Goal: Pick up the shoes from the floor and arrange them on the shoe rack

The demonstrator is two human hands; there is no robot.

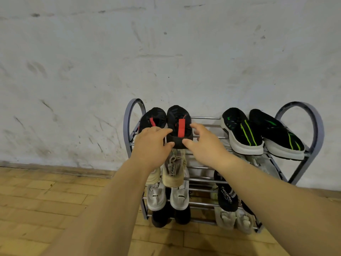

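A grey metal shoe rack (317, 126) with several tiers stands against the wall. On its top tier at the left sit two black shoes with red straps, toes to the wall: the left one (154, 115) and the right one (178, 117). My left hand (151, 145) lies over the left shoe's heel, its straight fingertips and thumb touching the heel of the right shoe. My right hand (204, 145) touches that same heel from the other side, thumb low on the heel and fingers along the shoe's side.
A pair of black shoes with green stripes (241, 130) fills the top tier's right end. Lower tiers hold beige shoes (174, 170), white shoes (156, 198), a black-and-white shoe (226, 198) and others. Wooden floor (46, 209) lies to the left.
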